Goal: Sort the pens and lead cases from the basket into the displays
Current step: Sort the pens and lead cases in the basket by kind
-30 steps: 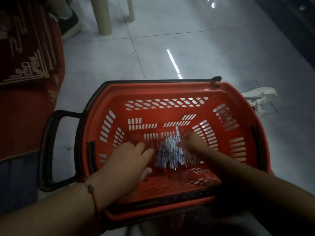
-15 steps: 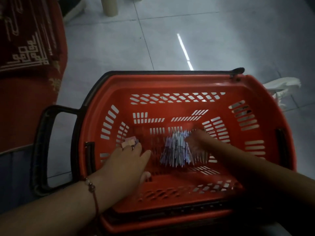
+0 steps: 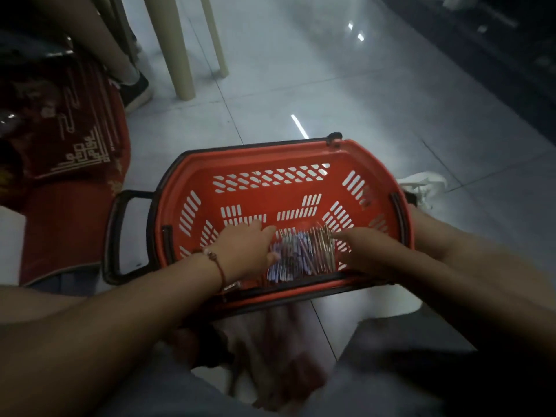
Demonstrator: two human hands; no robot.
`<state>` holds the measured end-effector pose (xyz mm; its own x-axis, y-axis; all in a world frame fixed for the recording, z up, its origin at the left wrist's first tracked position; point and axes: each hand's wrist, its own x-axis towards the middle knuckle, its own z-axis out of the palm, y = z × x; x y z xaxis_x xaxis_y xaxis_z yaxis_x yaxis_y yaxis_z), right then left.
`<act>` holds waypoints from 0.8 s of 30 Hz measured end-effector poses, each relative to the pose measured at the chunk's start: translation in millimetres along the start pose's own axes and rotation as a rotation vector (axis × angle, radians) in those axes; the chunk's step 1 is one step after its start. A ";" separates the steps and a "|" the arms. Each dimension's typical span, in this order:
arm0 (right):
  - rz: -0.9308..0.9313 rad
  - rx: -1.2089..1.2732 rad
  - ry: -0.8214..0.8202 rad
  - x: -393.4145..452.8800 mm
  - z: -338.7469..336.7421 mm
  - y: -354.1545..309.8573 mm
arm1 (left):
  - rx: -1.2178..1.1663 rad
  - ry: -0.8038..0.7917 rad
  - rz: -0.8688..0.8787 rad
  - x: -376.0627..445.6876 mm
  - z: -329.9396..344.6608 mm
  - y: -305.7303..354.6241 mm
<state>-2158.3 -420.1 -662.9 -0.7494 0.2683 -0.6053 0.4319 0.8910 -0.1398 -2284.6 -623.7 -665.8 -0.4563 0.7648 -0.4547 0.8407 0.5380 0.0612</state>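
Both forearms are bare, without sleeves. A thin red cord bracelet (image 3: 217, 264) with small pale beads circles the wrist behind the left hand (image 3: 245, 251). The right hand (image 3: 368, 251) wears nothing.

Glossy grey tiled floor (image 3: 346, 94). Red basket (image 3: 270, 164) standing on it; red patterned mat (image 3: 60, 164) lying alongside, left of basket.

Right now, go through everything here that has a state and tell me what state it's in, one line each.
Basket: upright on the floor, open-topped, handle folded out to the left.
Pens: loose pile on the basket floor near the front wall, between both hands.
Left hand: inside the basket, fingers straight, against the pile's left side.
Right hand: inside the basket, against the pile's right side; grip unclear.
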 end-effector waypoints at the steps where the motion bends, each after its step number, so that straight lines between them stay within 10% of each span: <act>1: -0.039 -0.045 0.018 -6.8 -1.3 -5.9 | -0.008 -0.005 -0.007 -2.8 -1.1 5.7; 24: -0.182 0.135 -0.166 66.6 -13.2 6.1 | -0.297 -0.429 -0.384 148.9 121.1 -1.3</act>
<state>-2212.2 -392.0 -693.7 -0.7335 0.0347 -0.6789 0.3691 0.8590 -0.3548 -2318.3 -553.5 -841.2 -0.4997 0.3223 -0.8040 0.4964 0.8672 0.0391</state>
